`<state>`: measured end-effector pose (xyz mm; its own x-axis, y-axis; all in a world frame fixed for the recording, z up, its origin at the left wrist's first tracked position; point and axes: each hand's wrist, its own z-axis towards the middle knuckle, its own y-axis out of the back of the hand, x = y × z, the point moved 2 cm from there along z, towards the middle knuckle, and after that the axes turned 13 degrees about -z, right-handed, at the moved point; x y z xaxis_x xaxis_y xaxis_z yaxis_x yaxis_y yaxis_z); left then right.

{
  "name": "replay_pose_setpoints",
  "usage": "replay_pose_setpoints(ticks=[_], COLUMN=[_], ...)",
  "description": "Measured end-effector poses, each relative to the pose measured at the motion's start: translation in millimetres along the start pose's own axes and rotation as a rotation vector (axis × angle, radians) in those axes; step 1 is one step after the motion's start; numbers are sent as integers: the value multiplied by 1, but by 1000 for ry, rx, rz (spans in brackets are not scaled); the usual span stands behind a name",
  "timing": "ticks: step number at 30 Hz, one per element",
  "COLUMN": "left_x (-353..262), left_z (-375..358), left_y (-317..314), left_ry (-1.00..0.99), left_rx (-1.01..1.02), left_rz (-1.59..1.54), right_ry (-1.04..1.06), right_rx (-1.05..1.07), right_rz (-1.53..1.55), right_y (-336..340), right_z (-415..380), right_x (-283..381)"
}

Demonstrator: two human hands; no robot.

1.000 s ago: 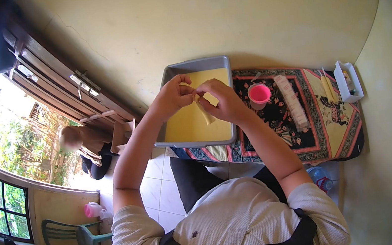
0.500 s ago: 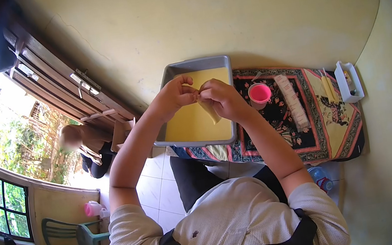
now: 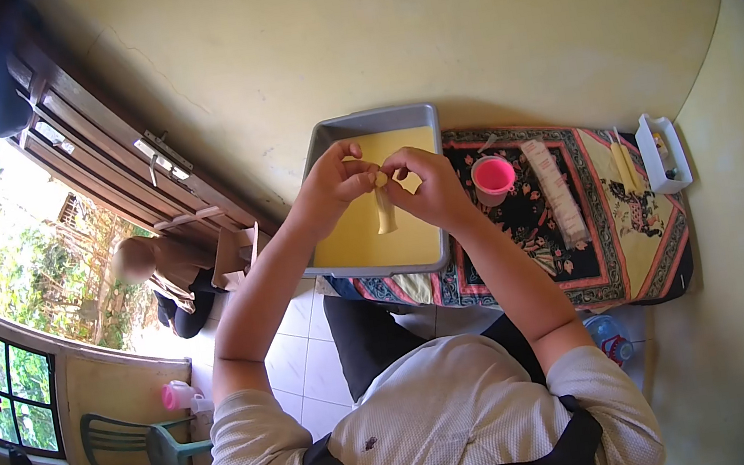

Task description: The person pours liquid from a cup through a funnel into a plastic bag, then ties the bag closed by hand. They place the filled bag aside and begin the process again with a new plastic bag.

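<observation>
My left hand [image 3: 334, 184] and my right hand [image 3: 426, 187] meet above a grey tray [image 3: 370, 123] full of pale yellow content. Between the fingertips of both hands hangs a small pale yellow roll [image 3: 384, 207], pinched at its top end and dangling downward over the tray. The tray rests on the left end of a patterned cloth [image 3: 614, 227] on a low table.
A pink cup [image 3: 492, 178] stands right of the tray, then a long white packet [image 3: 553, 190] and a white container [image 3: 665, 155] at the far right. A bottle [image 3: 608, 338] lies below the table edge. Another person [image 3: 159, 277] sits by the open door; a green chair [image 3: 141, 449] stands at lower left.
The roll, which slanted toward the right under my right hand, now hangs straight down from both hands' fingertips. My hands have shifted slightly right.
</observation>
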<state>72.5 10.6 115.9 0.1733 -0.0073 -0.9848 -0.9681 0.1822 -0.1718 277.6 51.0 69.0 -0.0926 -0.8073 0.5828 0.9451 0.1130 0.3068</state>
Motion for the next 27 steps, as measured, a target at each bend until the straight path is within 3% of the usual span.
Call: replay_pose_setpoints(ticks=[6,15,18,21,27], left_x=[2,-10,-2,-10,-18], left_z=[-10,-31,-29,-36,-42], left_y=[-14,-29,-24,-25,-38], left_ry=[-148,-366,-365,-343,-760], left_rx=[1,-27,-65,-159,-147], left_rz=[-7,394,253,527,979], right_ry=[8,19,36,15,8], right_rx=[-81,-97,-105,-80,-111], right_rz=[-3,108,99,86,21], right_y=[-3,-10,-12,-11,-11], right_z=[-5,-9,-8,-8,-9], right_x=[-4,-2,-2,2,8])
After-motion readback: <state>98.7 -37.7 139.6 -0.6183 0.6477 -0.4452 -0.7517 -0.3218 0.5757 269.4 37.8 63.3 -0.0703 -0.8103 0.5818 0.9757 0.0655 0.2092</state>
